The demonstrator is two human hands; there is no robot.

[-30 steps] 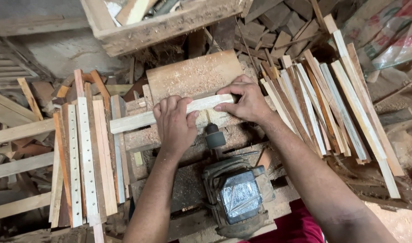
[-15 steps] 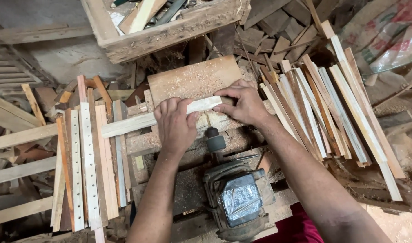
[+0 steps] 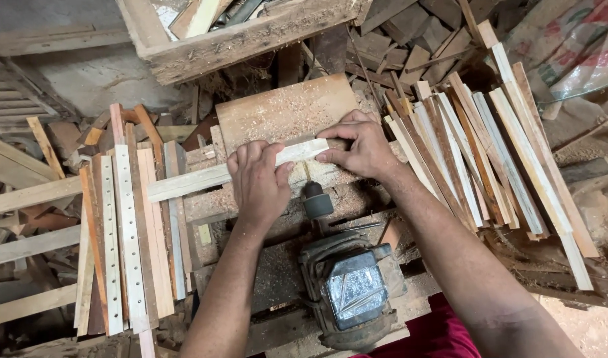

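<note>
Both hands, left hand (image 3: pixel 259 187) and right hand (image 3: pixel 361 144), pressed flat on wooden slat (image 3: pixel 204 178) against drill chuck (image 3: pixel 316 201); best fed squarely, steadily.

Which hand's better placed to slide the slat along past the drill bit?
Probably the left hand: it lies flat over the slat mid-length, beside the drill chuck. The right hand only pinches the slat's end.

Soft daylight, sharp, no glare.
</note>
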